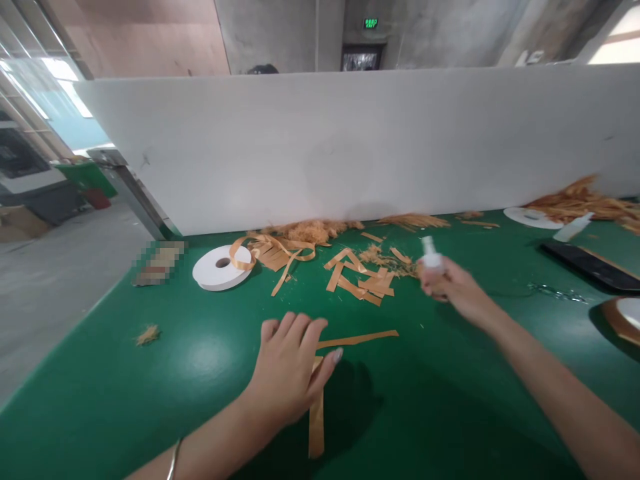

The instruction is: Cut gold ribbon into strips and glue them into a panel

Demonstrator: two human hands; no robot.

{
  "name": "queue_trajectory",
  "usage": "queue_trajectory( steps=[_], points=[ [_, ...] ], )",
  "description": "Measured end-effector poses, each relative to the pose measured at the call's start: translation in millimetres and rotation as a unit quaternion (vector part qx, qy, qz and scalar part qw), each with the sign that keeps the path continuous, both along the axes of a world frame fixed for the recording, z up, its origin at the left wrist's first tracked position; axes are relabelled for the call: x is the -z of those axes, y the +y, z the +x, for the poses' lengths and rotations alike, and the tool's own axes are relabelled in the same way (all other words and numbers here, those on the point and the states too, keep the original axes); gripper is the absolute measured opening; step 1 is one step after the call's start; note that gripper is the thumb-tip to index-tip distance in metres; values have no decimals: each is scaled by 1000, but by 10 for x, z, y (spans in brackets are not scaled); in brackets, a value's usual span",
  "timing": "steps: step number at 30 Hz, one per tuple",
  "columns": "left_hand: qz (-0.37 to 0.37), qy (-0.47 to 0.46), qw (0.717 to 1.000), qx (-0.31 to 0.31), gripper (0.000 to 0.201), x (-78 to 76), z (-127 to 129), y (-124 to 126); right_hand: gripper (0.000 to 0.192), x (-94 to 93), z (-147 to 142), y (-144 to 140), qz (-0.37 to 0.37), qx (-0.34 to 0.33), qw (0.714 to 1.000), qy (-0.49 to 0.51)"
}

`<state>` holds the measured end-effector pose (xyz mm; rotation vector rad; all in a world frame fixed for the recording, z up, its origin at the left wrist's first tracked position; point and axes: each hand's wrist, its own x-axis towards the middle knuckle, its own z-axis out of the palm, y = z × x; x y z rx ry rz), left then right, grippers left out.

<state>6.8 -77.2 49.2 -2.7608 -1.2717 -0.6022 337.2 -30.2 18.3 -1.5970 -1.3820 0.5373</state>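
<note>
The bottle (pixel 433 263) is in the right hand (pixel 443 283), at the right of the cut pieces (pixel 351 287), its nozzle pointing up. The right fingers are wrapped around its body, leaving the white shoulder and nozzle bare. It looks small and light, probably soft plastic that gives under a squeeze; smooth walls could make it slippery. The body is the place to hold it, with fingers clear of the nozzle. How full it is cannot be told.

The left hand (pixel 293 367) is over two strips on the green bench (pixel 200 413). Its fingers lie close together, with the thumb held apart; whether they press or pinch a strip cannot be told. The long strip (pixel 363 339) runs out to the right from behind the hand, and the short strip (pixel 317 430) shows below the thumb, pointing towards the person. Whether the two touch is hidden.

Both strips look thin, very light and limp, with a slight sheen, so they could slide or curl easily. They should crease rather than break. The long strip is best pinched at its bare right end, the short strip by its near end or edges, or pinned flat under a fingertip.
</note>
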Motion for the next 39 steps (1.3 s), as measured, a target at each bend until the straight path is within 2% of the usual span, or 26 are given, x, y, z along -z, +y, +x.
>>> queue_trajectory(
  steps=[2,3,6,9,12,17,22,25,30,34,39],
  points=[
    [54,21,998,2,42,-140,145,191,43,-81,-400,-84,-109,-197,972,63],
    [79,39,996,11,46,-191,205,270,44,-124,-572,-122,-135,-266,952,70],
    [140,92,982,84,35,-271,281,422,38,-243,-916,-193,-193,-390,895,100],
    [181,109,960,183,35,-293,214,461,39,-313,-1047,-195,-236,-438,862,97],
    [157,101,958,219,36,-308,98,451,35,-334,-1106,-180,-224,-455,860,50],
    [83,103,973,191,33,-319,-31,431,37,-312,-1154,-187,-216,-442,870,27],
    [103,115,971,184,38,-328,-67,430,40,-296,-1148,-221,-221,-437,871,43],
    [80,102,975,182,40,-349,-89,435,40,-285,-1147,-237,-221,-436,871,56],
    [-82,-18,985,153,29,-339,-167,428,42,-216,-1123,-256,-229,-415,872,124],
    [-204,-158,957,133,18,-297,-205,412,44,-171,-1110,-266,-208,-405,873,174],
    [-270,-276,915,115,15,-257,-214,391,49,-136,-1119,-245,-191,-398,869,223]
  ],
)
